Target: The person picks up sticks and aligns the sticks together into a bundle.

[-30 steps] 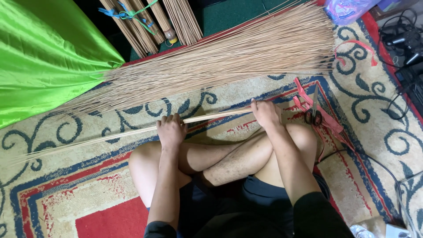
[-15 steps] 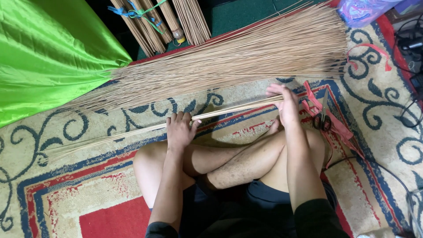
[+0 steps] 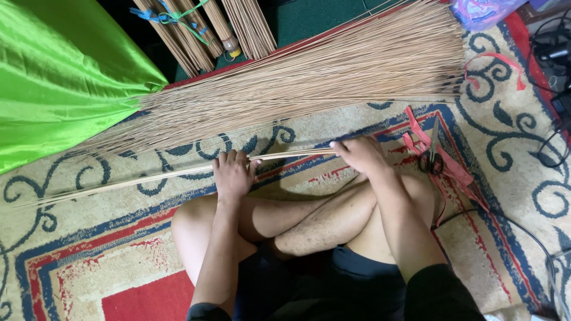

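I sit cross-legged on a patterned carpet (image 3: 83, 249). My left hand (image 3: 233, 174) and my right hand (image 3: 359, 154) both grip a thin bunch of long tan sticks (image 3: 154, 178) that lies across the carpet in front of my knees, its thin tips running off to the left. My right hand holds the thicker end, my left hand holds it further along. Beyond the bunch lies a large loose pile of the same sticks (image 3: 309, 83), fanned out toward the right.
Green shiny cloth (image 3: 59, 83) covers the upper left. Tied stick bundles (image 3: 196, 30) lean at the top. Scissors (image 3: 433, 156) lie on red strips (image 3: 458, 172) right of my knee. Cables (image 3: 553, 53) and a plastic bag (image 3: 482, 10) sit at the right.
Both hands have slid leftward along the thin bunch, the right hand from beside the scissors to the middle of the carpet. The view has shifted slightly.
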